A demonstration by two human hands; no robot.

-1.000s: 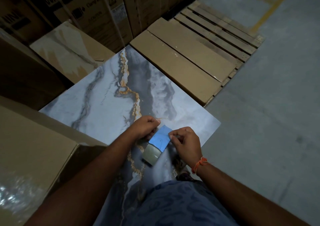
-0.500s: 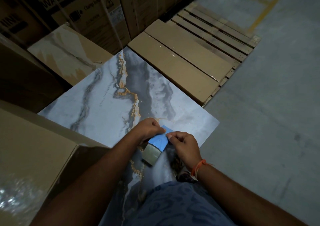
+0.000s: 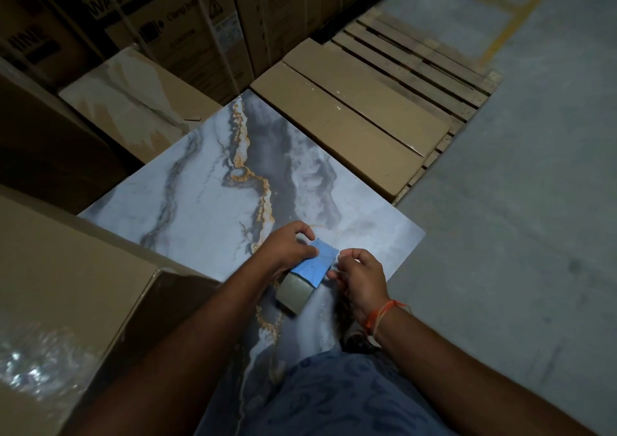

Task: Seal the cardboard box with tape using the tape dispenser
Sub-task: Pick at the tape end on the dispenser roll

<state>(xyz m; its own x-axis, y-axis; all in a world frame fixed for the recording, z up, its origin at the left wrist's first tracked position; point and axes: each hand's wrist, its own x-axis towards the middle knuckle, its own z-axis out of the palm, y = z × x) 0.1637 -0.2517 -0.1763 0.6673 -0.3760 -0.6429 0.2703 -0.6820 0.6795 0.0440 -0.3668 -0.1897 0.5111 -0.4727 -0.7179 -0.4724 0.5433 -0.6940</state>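
Observation:
A blue tape dispenser [image 3: 315,265] with a roll of brownish tape [image 3: 295,292] is held above a marble-patterned slab [image 3: 200,198]. My left hand [image 3: 287,243] grips the dispenser from its left side. My right hand [image 3: 359,277] is at the dispenser's right edge, its fingertips pinched at the blue plate or the tape end; which one I cannot tell. A large cardboard box [image 3: 66,278] stands at my left, its top partly covered by shiny plastic. An orange thread band sits on my right wrist.
Two flat cardboard boxes [image 3: 350,121] lie on a wooden pallet [image 3: 420,58] behind the slab. Tall printed cartons [image 3: 187,18] stand at the back. Another marble-print box [image 3: 133,101] sits back left. Grey concrete floor [image 3: 517,202] spreads to the right.
The hands and dispenser stay in nearly the same place. My right fingers have shifted slightly along the dispenser's right edge.

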